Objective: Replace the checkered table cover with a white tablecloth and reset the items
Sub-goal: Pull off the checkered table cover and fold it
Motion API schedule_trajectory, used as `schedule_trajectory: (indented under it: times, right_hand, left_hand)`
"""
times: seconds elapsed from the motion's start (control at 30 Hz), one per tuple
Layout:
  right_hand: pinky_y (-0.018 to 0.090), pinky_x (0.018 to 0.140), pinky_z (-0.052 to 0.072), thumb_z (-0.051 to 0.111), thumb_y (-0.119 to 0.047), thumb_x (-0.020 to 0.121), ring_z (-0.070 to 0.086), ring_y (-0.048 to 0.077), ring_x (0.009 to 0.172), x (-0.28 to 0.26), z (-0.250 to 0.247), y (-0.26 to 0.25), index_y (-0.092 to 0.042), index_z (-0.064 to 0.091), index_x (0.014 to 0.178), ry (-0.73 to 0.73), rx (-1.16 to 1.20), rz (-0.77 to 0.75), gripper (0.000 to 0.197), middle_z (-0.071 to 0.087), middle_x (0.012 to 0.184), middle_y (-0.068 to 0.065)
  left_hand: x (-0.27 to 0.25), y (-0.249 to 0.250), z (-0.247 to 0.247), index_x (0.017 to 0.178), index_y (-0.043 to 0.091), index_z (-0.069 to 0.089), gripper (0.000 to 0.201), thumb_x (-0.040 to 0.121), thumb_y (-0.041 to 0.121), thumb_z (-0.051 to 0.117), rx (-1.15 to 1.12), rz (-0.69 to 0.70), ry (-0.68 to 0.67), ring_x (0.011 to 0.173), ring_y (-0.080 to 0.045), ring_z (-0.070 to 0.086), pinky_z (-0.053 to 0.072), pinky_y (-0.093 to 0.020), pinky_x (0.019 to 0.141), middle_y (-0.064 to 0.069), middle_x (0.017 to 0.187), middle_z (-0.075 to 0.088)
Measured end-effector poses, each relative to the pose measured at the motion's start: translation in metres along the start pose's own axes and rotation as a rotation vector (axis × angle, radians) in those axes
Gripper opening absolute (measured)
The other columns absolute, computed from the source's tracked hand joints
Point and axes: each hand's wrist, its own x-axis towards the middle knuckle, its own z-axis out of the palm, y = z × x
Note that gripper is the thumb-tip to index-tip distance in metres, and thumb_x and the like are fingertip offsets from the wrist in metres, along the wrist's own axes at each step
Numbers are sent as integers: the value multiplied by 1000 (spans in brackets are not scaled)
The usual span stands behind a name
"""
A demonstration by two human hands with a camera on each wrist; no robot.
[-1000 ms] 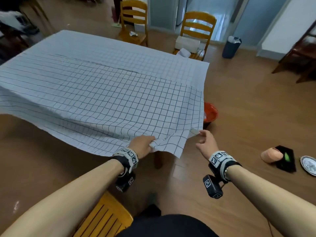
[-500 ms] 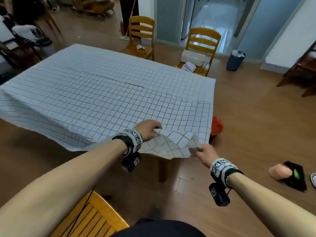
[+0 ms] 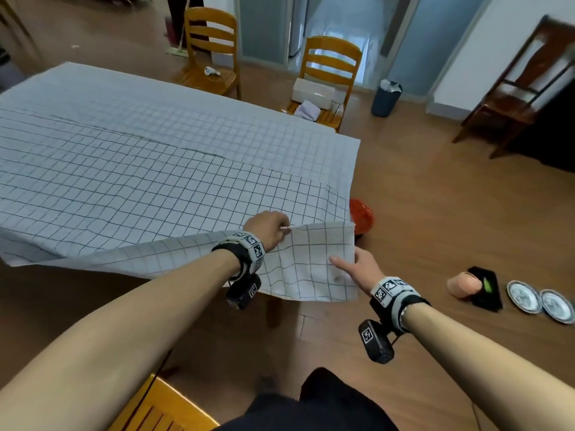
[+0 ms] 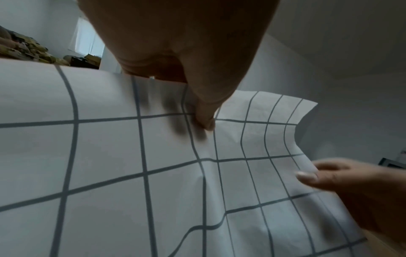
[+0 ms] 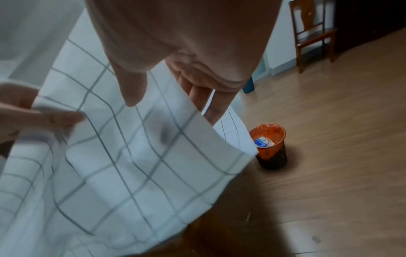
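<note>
The checkered table cover (image 3: 149, 169), white with a dark grid, lies spread over the table. Its near right corner (image 3: 314, 262) is lifted off the table and held out as a flap between my hands. My left hand (image 3: 281, 230) pinches the flap's upper edge, and in the left wrist view its thumb (image 4: 204, 120) presses onto the cloth. My right hand (image 3: 345, 262) holds the flap's right edge, with the thumb (image 5: 131, 97) on top and the fingers (image 5: 208, 107) underneath. No white tablecloth can be made out.
An orange-lined bin (image 3: 361, 214) stands on the floor by the table's right corner. A pink cup (image 3: 463, 284), a black item (image 3: 487, 287) and two plates (image 3: 541, 301) lie on the floor at right. Wooden chairs (image 3: 329, 76) stand behind the table, one (image 3: 161, 409) beside me.
The near right corner has come up from hanging below the table edge. My right hand has taken hold of it, and both hands have risen and spread it into a flap.
</note>
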Motion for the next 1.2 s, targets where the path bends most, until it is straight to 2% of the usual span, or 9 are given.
schedule_trajectory:
  times: [0.1,0.3,0.37,0.43,0.6,0.7,0.97,1.1,1.2]
  right_hand:
    - [37,95,55,78,-16,84,68,10,99,9,1,-21,-15,65,115,74,101,-64,34,73,108,1]
    - [25,75,56,73,-18,89,70,8,73,54,-6,-44,-11,73,83,136,170,-129,9,74,78,-2]
    - [19,55,46,69,-22,93,53,4,51,77,-10,-43,-11,62,65,177,164,-126,31,58,58,-5]
    - [19,49,45,66,-25,95,51,6,53,100,-15,-40,-2,59,68,202,202,-47,36,54,59,2]
    - [13,59,45,61,-27,96,46,12,63,170,-28,-24,-14,47,60,242,143,88,40,48,63,3]
    - [28,63,40,58,-30,91,47,19,61,210,-30,-5,-13,52,58,233,61,142,37,50,58,2]
    - [33,68,40,59,-26,90,51,25,70,273,-13,31,7,65,87,126,-108,333,34,57,77,15]
    - [33,71,39,61,-27,88,50,26,76,285,0,38,-3,59,77,115,-175,371,27,53,76,11]
    - [34,83,42,64,-28,88,57,32,98,288,9,34,-2,60,103,90,-265,414,30,59,102,15]
  left_hand:
    - [11,2,9,87,27,64,16,97,37,55,-16,6,-41,81,-17,62,46,-30,69,7,81,68]
    - [42,1,13,76,28,57,22,97,33,54,2,18,-72,79,-19,61,38,-28,63,10,72,61]
    - [53,-2,12,94,22,63,12,96,30,55,5,13,-50,89,-23,62,40,-29,67,4,85,64]
    - [64,-8,12,120,21,58,27,94,24,57,35,35,-33,105,-24,58,46,-36,80,0,111,63]
    - [81,-23,13,140,20,45,57,86,14,62,156,21,37,125,-24,45,43,-44,101,-3,139,47]
    - [81,-36,22,139,18,48,56,85,13,62,154,-41,0,131,-26,42,42,-43,104,-5,143,44]
    - [55,-68,58,137,19,51,42,95,22,50,74,-322,-363,133,-20,39,39,-39,106,0,149,39]
    - [46,-89,67,143,20,45,46,97,24,48,39,-386,-495,137,-24,36,37,-43,109,-1,153,34]
    - [48,-113,69,146,18,40,52,95,22,48,36,-362,-546,141,-26,29,35,-45,111,-4,158,26]
